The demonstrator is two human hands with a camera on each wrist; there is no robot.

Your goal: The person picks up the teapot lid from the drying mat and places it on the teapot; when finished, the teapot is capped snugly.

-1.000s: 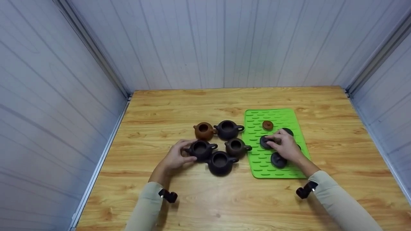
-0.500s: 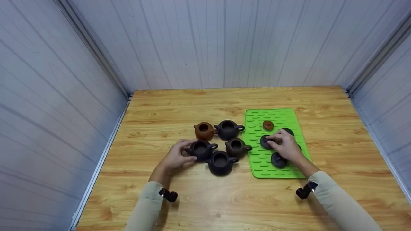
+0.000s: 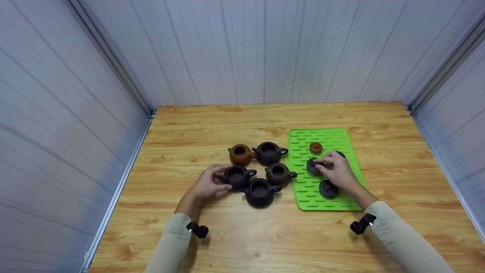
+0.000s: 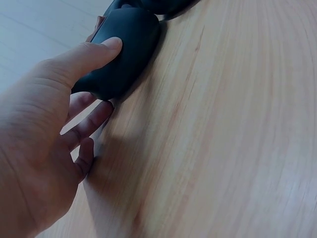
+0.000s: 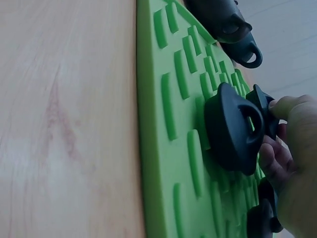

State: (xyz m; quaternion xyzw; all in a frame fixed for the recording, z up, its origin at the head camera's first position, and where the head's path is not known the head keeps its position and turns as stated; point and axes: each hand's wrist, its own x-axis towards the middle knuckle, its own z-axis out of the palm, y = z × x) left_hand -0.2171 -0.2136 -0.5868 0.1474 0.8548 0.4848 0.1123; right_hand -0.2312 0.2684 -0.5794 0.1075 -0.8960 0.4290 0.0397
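Observation:
My left hand holds a small dark teapot without a lid, thumb on the near side and fingers round the spout side. In the left wrist view the thumb presses on the teapot's dark wall. My right hand pinches a black teapot lid by its knob, over the green mat. Nearer me on the mat lies another black lid, its looped knob clear in the right wrist view. A reddish-brown lid lies farther back. One more dark lid is mostly hidden behind my right hand.
Other lidless teapots stand close together: an orange-brown one, a dark one at the back, a brownish one beside the mat and a black one in front. White panel walls border the wooden table.
My right hand has shifted very slightly away from me with the pinched lid, covering more of the lid behind it. My left hand and the teapots stay put.

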